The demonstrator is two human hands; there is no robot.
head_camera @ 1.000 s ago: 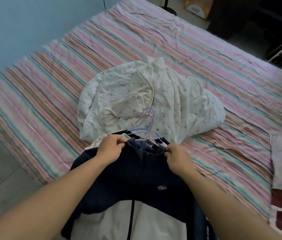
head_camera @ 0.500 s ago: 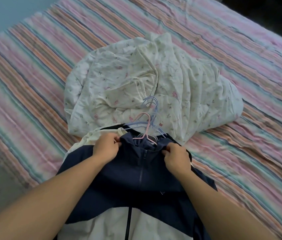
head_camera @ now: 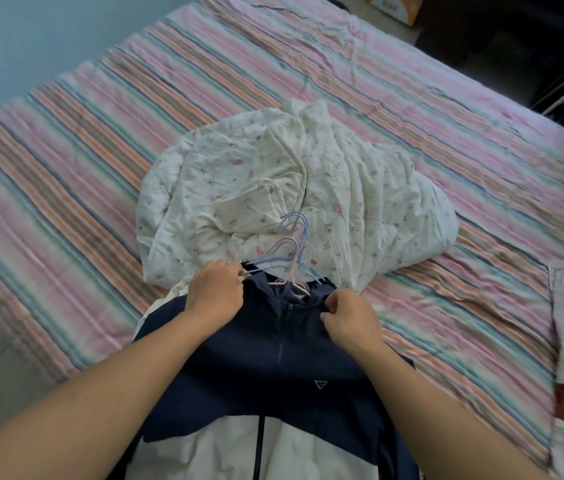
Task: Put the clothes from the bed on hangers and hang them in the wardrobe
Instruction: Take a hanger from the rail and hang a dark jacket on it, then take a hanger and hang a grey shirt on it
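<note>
While the navy-and-white jacket lies face up at the near edge of the bed, the hangering step is in hand. The left hand grips the collar's left side, fingers curled; the right hand pinches the collar's right side. A pink hanger sits at the neck opening, among blue hangers resting on a floral quilt. Judged next: seat both shoulders squarely over the hanger arms, then lift by the hook. The wardrobe is not in view.
</note>
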